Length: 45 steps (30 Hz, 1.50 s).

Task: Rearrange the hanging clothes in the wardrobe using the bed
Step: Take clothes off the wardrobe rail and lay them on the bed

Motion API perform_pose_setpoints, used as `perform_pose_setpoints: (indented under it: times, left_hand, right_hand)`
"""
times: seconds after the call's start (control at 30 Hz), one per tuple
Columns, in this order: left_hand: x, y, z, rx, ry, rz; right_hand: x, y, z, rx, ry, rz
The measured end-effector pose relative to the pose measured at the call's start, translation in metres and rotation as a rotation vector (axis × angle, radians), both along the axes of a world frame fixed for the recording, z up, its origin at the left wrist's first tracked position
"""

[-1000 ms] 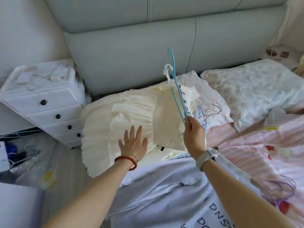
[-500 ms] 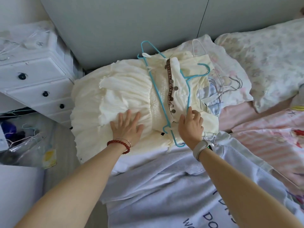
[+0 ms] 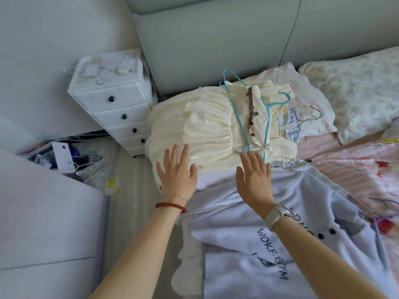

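Note:
A cream ruffled dress (image 3: 207,126) lies flat on the bed, on top of a pile of other clothes. Its blue hanger (image 3: 239,117) rests on the bodice, beside a brown trim strip with buttons (image 3: 250,111). My left hand (image 3: 176,171) hovers open, fingers spread, over the dress's near hem. My right hand (image 3: 254,175) is open too, fingertips just short of the hanger's lower end, holding nothing. Under both wrists spreads a pale lilac sweatshirt (image 3: 269,234) with dark lettering.
A white drawer unit (image 3: 116,108) stands left of the bed by the padded headboard (image 3: 216,39). Loose wire hangers (image 3: 306,113) poke out of the pile. A floral pillow (image 3: 356,89) and pink striped bedding (image 3: 356,169) lie right. Clutter and bags (image 3: 71,162) sit on the floor.
My right hand laid the blue hanger and dress down flat and let go. Both hands pressed the dress, then drew back toward me, open.

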<state>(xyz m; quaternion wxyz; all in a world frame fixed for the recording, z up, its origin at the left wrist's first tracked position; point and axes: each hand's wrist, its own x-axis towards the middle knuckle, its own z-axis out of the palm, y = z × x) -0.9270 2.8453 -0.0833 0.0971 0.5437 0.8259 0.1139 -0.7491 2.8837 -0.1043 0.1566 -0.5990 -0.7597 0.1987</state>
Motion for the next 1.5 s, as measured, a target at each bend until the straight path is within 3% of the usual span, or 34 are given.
perform_pose_setpoints:
  times: [0.33, 0.57, 0.8, 1.17, 1.33, 1.5]
  left_hand:
    - [0.028, -0.291, 0.002, -0.073, -0.035, 0.086]
    - [0.069, -0.528, -0.007, -0.095, -0.250, 0.158]
    - [0.042, -0.713, 0.011, -0.032, -0.008, 0.564]
    - [-0.027, -0.887, 0.115, 0.039, 0.212, 1.255]
    - [-0.070, -0.937, 0.177, 0.078, 0.314, 1.415]
    - [-0.107, -0.971, 0.220, 0.041, 0.453, 1.471]
  right_hand:
    - [-0.011, -0.241, 0.016, -0.063, -0.077, 0.345]
    - [0.000, -0.417, -0.004, -0.074, -0.245, 0.722]
    - [-0.064, -0.570, 0.032, 0.138, -0.139, 1.327]
    - [-0.228, -0.727, 0.129, 0.314, 0.061, 1.782]
    - [-0.303, -0.776, 0.179, 0.224, 0.265, 1.851]
    - [-0.365, -0.814, 0.223, 0.048, 0.273, 1.917]
